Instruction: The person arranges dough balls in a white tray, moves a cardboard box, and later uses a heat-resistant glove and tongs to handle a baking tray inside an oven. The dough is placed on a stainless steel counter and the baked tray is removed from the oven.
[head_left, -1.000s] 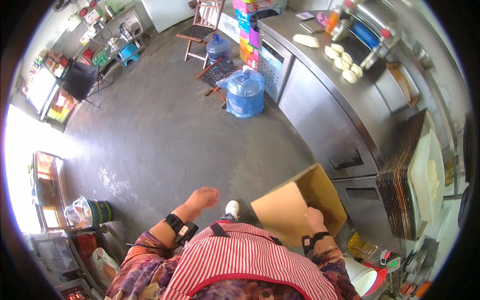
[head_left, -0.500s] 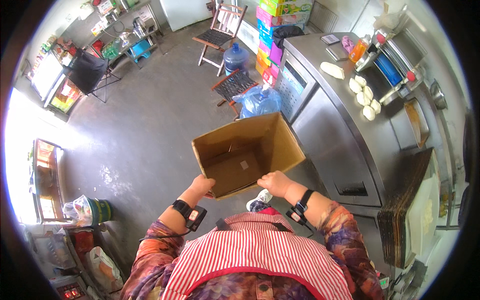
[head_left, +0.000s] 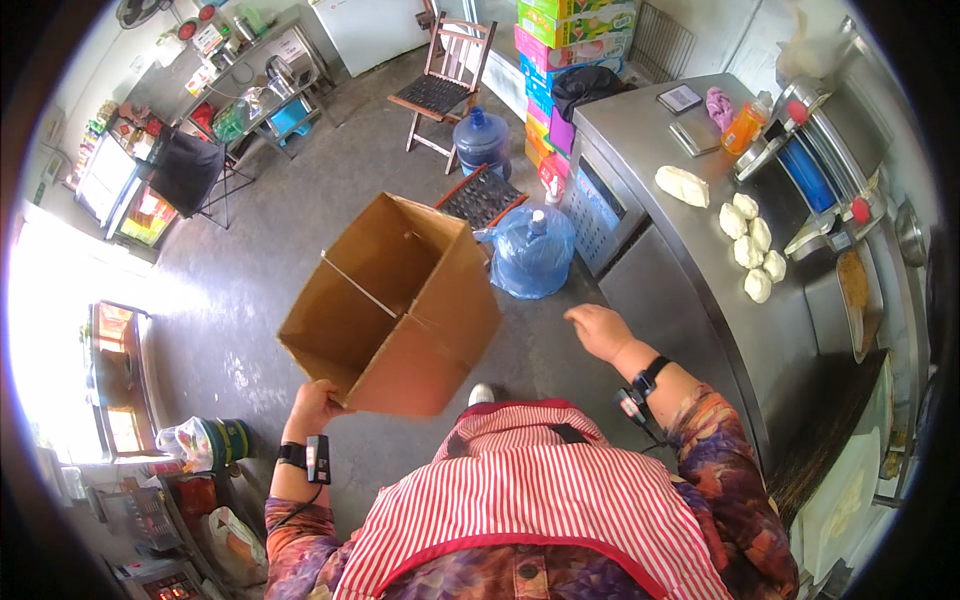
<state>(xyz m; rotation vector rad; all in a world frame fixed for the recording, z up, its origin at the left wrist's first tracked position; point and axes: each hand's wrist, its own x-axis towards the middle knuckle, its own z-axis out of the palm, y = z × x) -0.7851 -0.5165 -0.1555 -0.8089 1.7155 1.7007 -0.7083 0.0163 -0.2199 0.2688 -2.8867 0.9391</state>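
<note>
An open cardboard box (head_left: 400,360) is held up at the centre-left, tilted, with a thin pale strip across its opening. My left hand (head_left: 320,400) grips its lower near corner. My right hand (head_left: 595,325) is apart from the box on its right, fingers slightly bent and holding nothing, in front of the steel counter's doors. Below both arms I see a red-and-white striped apron (head_left: 530,490) over patterned sleeves and one white shoe (head_left: 481,393).
A bagged water jug (head_left: 530,255), folding stool (head_left: 480,193), chair (head_left: 440,80) and stacked colourful cartons (head_left: 550,40) stand ahead. The steel counter (head_left: 680,230) on the right bears dough pieces (head_left: 750,250) and a roller machine (head_left: 800,170). A black chair (head_left: 185,175) and bagged bucket (head_left: 225,440) stand left.
The box was in my right hand, then in both hands. Now it has swung leftward in my left hand, and my right hand has let go and moved right.
</note>
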